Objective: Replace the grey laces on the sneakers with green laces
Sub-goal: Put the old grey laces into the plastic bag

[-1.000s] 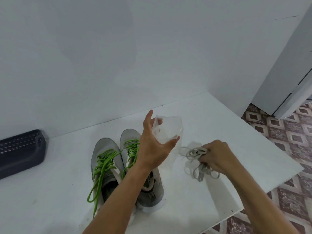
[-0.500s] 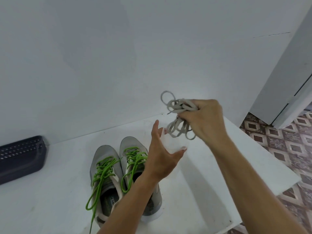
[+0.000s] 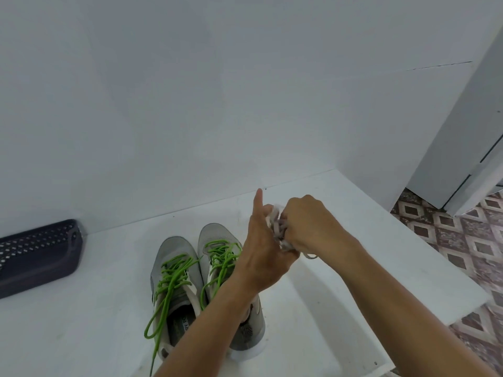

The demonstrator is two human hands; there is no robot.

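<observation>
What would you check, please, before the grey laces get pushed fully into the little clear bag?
1. Green laces threaded on both sneakers: ok.
2. Grey laces off the shoes and bunched in the right hand: ok.
3. Clear bag held by the left hand: ok, though it is mostly hidden.
4. Bag mouth open: cannot tell.
5. All lace loops gathered: not ok, one loop hangs out below the hands.
6. Green lace ends tied: not ok, they trail loose over the table.
</observation>
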